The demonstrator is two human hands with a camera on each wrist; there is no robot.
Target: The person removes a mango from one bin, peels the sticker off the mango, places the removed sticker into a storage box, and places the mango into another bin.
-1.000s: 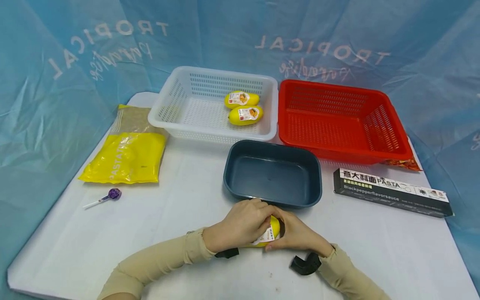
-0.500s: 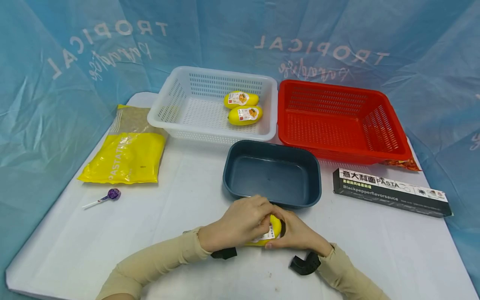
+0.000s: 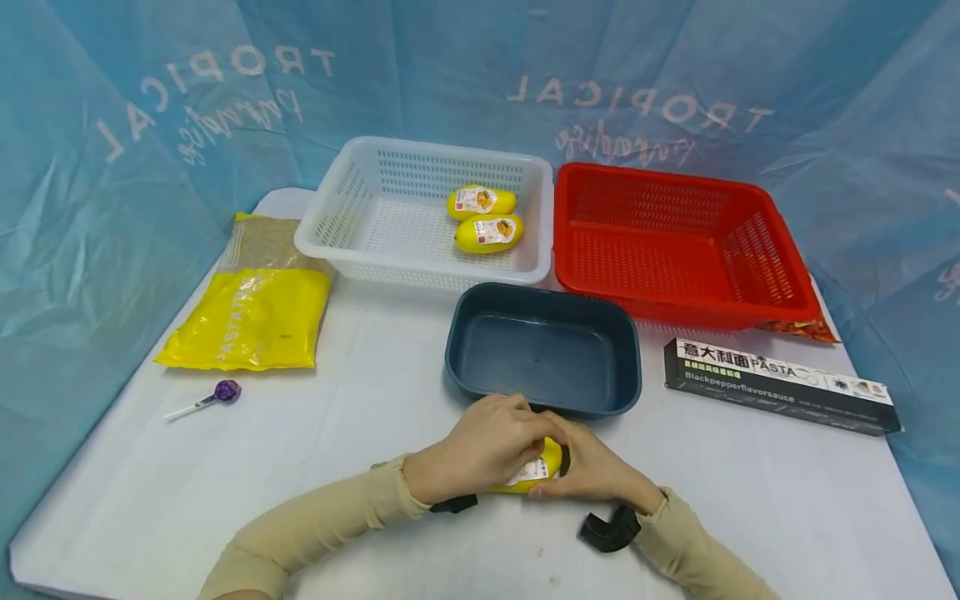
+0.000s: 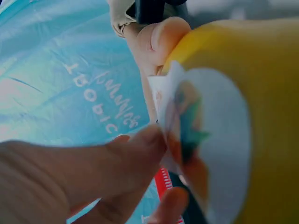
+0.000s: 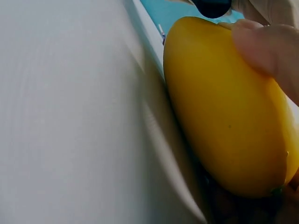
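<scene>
A yellow mango is held over the table's near middle, just in front of the dark blue basin. My right hand grips it from the right, with the thumb lying along its yellow skin in the right wrist view. On the mango sits a white sticker with a printed fruit picture. My left hand reaches over from the left and pinches the sticker's edge between thumb and fingers. That edge stands up off the skin in the left wrist view, while the rest lies flat.
Two labelled mangoes lie in the white basket at the back. Beside it stands a red basket, partly over a reddish packet. A black pasta box lies right; a yellow bag and lollipop lie left.
Both hands stay on the mango in nearly the same place. My left wrist has shifted slightly left and back again. The baskets, basin and packages have not moved.
</scene>
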